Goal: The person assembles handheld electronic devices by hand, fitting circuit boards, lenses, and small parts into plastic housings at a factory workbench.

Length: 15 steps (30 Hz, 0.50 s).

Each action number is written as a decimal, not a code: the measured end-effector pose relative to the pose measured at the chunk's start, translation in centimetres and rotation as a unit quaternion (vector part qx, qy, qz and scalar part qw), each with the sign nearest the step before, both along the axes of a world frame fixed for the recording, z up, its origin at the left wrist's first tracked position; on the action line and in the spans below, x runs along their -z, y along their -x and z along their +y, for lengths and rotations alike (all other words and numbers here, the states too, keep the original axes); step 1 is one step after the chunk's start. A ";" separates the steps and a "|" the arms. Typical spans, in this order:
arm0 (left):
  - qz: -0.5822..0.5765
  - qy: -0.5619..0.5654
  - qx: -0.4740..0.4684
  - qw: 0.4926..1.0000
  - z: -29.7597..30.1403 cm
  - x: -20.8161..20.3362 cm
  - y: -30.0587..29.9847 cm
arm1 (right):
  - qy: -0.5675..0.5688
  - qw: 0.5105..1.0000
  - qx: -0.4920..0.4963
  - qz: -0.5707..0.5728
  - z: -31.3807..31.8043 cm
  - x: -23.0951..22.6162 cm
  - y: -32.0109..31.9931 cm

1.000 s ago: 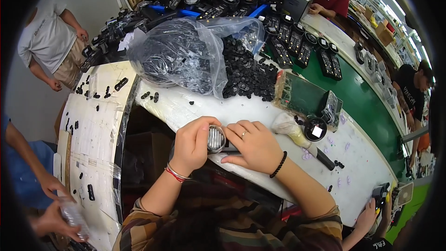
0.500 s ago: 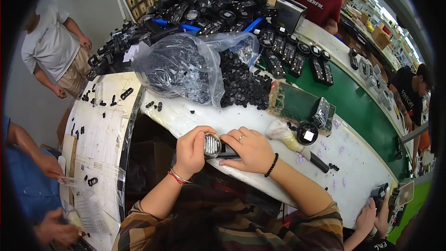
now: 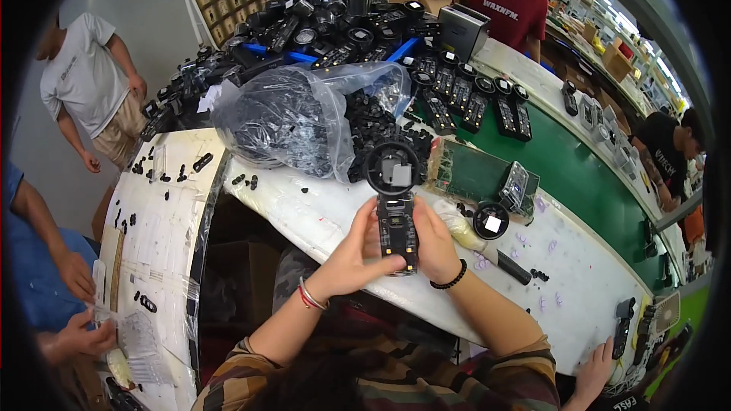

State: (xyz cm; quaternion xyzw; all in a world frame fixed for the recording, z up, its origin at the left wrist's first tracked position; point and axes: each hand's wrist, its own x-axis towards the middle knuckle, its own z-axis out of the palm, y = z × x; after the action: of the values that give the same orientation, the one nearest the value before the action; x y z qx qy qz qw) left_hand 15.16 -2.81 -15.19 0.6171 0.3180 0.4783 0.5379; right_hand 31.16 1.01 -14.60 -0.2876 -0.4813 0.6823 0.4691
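Upright between both my hands is a black handheld device [image 3: 396, 222]. Its round ring-shaped head [image 3: 392, 170] has a pale square inside, and its long body shows what looks like a circuit board. My left hand [image 3: 356, 257] grips the body from the left, thumb lying across the lower end. From the other side, the fingers of my right hand [image 3: 434, 247] close along the right edge. A green-sided tray [image 3: 464, 171] lies beyond my right hand, with a similar round black part [image 3: 491, 221] near it.
A clear plastic bag [image 3: 282, 122] and a heap of small black parts [image 3: 377, 125] lie ahead. Behind them is a large pile of black devices [image 3: 327, 27]. A black-handled tool [image 3: 512, 266] rests to the right. A co-worker's hands [image 3: 80, 312] work at the left.
The device has been turned from its slotted silver round face to show the ring head and body. Both hands have shifted to its sides, and the ring head now points away from me.
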 end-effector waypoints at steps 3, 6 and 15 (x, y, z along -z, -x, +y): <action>-0.106 0.107 0.036 0.988 0.4 -0.7 -0.4 | 0.072 0.995 -0.046 0.048 0.3 0.3 -0.2; -0.106 0.114 0.029 0.987 0.4 -0.4 -0.1 | 0.066 0.993 -0.075 0.070 0.5 0.3 -0.4; -0.121 0.061 0.002 0.991 0.3 0.6 -0.4 | 0.003 0.993 -0.107 0.048 0.4 0.0 -0.4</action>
State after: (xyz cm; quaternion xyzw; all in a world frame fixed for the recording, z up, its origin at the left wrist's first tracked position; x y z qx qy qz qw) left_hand 15.51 -2.53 -15.75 0.5217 0.2778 0.5278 0.6100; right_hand 31.54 1.43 -14.61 -0.2030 -0.4836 0.7432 0.4155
